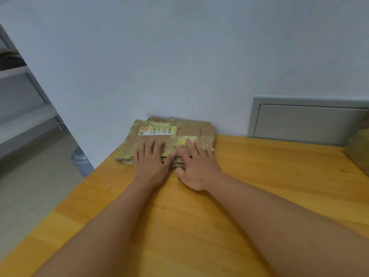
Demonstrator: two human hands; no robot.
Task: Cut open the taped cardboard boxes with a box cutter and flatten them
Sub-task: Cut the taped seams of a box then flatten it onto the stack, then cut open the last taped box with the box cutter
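Note:
A stack of flattened cardboard boxes (pixel 191 129) lies at the far left corner of the wooden table (pixel 259 176), against the white wall. The top sheet carries a yellow and white shipping label (pixel 158 130) and clear tape. My left hand (pixel 151 162) presses flat on the stack's left half with fingers straight and spread. My right hand (pixel 196 166) presses flat on the near right part, its thumb over the stack's front edge. No box cutter is in view.
Another cardboard box (pixel 359 148) stands at the table's right edge, partly cut off. A grey wall panel (pixel 307 120) sits behind the table. Past the table's left edge are a water bottle (pixel 80 160) on the floor and a metal shelf (pixel 24 108).

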